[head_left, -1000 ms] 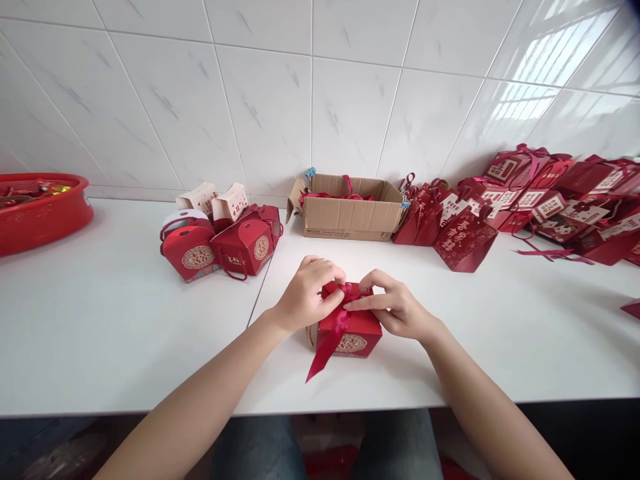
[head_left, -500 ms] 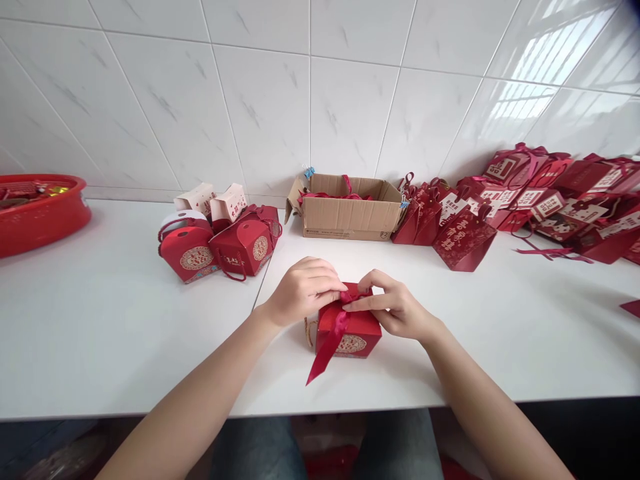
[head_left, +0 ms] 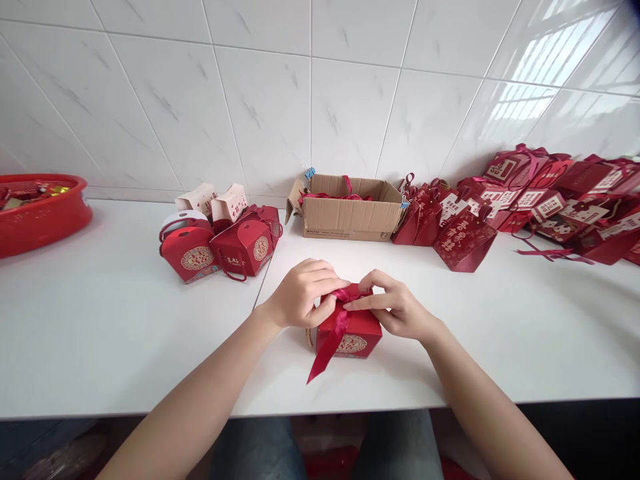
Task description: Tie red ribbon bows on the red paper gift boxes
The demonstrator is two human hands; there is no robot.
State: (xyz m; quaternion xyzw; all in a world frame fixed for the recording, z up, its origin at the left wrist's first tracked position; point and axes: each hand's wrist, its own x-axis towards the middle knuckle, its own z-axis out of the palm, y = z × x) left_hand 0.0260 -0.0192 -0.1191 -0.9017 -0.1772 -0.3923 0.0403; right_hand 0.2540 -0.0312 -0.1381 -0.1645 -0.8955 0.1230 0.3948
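Observation:
A small red gift box (head_left: 357,337) with a gold emblem stands on the white table (head_left: 100,320) in front of me. A red ribbon (head_left: 331,341) crosses its top, and one tail hangs down over the box front toward me. My left hand (head_left: 300,293) rests on the box's left top, fingers pinched on the ribbon. My right hand (head_left: 395,307) is at the right top, thumb and forefinger pinching the ribbon at the knot. The two hands almost touch above the lid.
A cardboard box (head_left: 347,208) of red ribbons sits behind. Several red gift boxes (head_left: 220,243) and a ribbon roll lie at back left, a red basin (head_left: 43,212) at far left. Many red gift bags (head_left: 540,203) pile along the right wall.
My left fingers have shifted slightly on the ribbon at the box top. The box, the hanging tail and my right hand stay where they were.

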